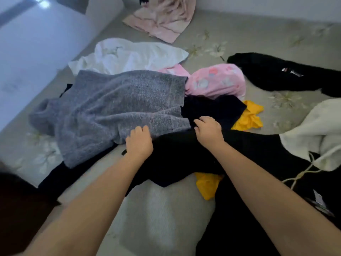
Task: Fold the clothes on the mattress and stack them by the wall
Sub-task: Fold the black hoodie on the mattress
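Reaching forward over the mattress (258,34), the person has both hands down where two garments meet. The grey knitted sweater (110,108) lies spread toward the mattress's left edge, its long axis running from the collar at the left edge across to the hem near the middle. Its near edge overlaps a black garment (184,154) that stretches crosswise under both forearms.

The left hand (139,143) sits right at the sweater's near edge, fingers curled onto the fabric, apparently pinching it, though the fingertips are hidden from here. The right hand (209,131) is just beside the sweater's hem corner, fingers curled down into black cloth; which garment it grips I cannot tell. So the sweater lies ahead and left of the fingers, the left hand nearer to it.

Both arms are extended and nearly parallel, wrists bent downward, backs of the hands up.

A pink folded piece (166,21) rests at the far edge by the wall (258,6), probably the beginning of the stack.
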`<state>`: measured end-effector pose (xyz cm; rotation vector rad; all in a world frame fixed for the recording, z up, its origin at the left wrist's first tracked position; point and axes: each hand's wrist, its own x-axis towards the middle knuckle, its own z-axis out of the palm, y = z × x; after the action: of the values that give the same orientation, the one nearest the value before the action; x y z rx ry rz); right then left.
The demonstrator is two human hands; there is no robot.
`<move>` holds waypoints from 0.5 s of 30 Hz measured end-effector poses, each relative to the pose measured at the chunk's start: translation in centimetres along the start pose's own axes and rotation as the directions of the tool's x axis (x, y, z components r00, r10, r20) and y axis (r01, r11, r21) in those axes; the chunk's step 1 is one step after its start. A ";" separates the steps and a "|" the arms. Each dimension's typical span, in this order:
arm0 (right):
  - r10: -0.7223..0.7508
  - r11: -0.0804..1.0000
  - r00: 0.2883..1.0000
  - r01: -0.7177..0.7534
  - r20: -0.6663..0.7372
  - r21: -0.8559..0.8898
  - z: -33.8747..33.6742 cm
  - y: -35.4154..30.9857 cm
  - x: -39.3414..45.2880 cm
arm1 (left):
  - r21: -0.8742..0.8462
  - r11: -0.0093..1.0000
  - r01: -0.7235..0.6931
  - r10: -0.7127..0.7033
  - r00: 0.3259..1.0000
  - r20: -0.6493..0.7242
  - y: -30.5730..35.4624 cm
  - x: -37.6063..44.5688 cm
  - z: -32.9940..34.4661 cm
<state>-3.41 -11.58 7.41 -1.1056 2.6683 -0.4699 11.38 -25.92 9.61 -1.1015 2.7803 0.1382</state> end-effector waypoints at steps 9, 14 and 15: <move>0.159 0.934 0.887 0.006 0.433 -0.356 10.1 5.1 -8.7 | -0.021 0.998 0.054 -0.044 0.943 0.330 -5.2 -5.7 14.9; 0.208 0.873 0.874 0.037 0.439 -0.487 12.0 5.8 -8.9 | 0.000 0.988 0.156 -0.147 0.930 0.337 -8.7 -5.1 17.6; 0.212 0.874 0.871 0.034 0.443 -0.485 12.0 5.7 -8.5 | -0.042 0.992 0.123 -0.104 0.944 0.312 -9.3 -4.6 17.7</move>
<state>2.60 -4.23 -5.18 -1.0244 2.4018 0.4725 22.87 -27.08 -7.36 -1.1399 2.4444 0.3525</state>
